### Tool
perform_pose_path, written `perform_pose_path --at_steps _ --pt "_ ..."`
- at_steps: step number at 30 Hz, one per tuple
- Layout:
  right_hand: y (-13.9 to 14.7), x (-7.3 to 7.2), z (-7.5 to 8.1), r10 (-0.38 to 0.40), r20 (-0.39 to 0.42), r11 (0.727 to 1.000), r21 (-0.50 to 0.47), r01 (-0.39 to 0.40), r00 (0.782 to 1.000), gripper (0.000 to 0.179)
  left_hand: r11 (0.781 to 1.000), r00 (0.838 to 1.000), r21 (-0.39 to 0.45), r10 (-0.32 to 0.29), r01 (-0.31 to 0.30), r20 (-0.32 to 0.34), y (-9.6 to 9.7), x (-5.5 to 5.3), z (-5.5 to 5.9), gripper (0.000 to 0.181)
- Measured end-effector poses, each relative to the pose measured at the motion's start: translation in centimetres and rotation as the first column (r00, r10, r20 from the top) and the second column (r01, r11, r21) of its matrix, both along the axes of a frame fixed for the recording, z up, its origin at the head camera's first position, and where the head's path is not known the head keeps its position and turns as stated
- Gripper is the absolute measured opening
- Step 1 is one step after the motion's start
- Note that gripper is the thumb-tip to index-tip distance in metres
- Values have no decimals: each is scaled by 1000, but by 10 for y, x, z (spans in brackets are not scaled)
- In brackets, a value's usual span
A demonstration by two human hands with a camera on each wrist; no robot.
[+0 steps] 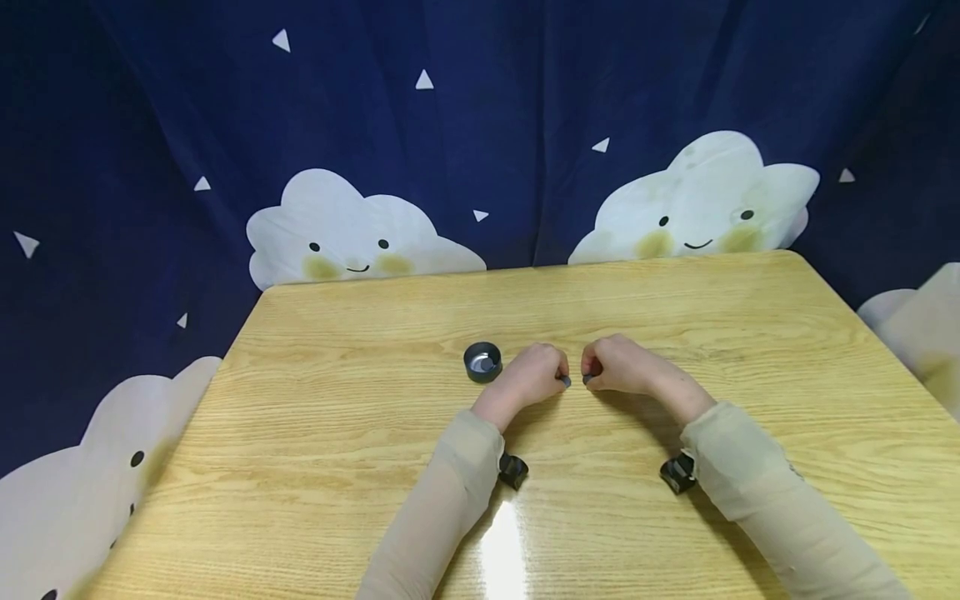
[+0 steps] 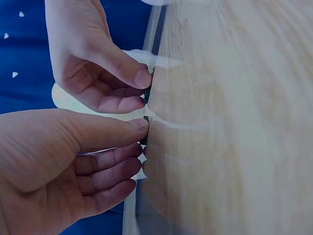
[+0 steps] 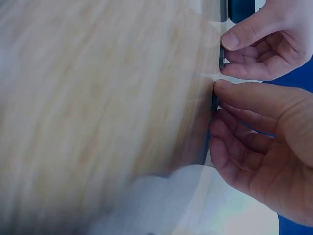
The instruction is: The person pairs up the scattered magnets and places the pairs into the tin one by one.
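Over the middle of the wooden table, my left hand [image 1: 534, 372] pinches a small flat dark disc-like piece [image 1: 566, 382] between thumb and fingers, close to the tabletop. Facing it, my right hand [image 1: 624, 365] pinches a similar dark piece [image 1: 587, 380], which shows edge-on in the right wrist view as a thin dark slab [image 3: 214, 100]. A narrow gap separates the two pieces. Just left of my left hand stands a round black shallow container [image 1: 470, 372], open at the top, with a dark piece [image 1: 487, 365] inside against a shiny bottom.
The light wooden table [image 1: 337, 433] reaches back to a dark blue curtain [image 1: 480, 108] with white clouds and triangles. A black wrist camera [image 1: 513, 471] hangs under the left sleeve, and another camera [image 1: 678, 473] under the right sleeve.
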State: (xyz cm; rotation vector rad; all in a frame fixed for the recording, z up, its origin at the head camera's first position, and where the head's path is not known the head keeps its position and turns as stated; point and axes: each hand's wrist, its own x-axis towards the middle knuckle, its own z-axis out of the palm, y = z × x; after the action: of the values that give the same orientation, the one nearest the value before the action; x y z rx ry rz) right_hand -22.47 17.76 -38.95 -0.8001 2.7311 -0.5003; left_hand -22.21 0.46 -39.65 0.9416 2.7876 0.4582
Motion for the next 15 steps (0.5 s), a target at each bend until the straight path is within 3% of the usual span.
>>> perform_pose_path --at_steps 15 --pt "-2 -2 -2 -21 -3 998 -52 21 1000 14 999 999 13 37 -38 27 2 0 0 10"
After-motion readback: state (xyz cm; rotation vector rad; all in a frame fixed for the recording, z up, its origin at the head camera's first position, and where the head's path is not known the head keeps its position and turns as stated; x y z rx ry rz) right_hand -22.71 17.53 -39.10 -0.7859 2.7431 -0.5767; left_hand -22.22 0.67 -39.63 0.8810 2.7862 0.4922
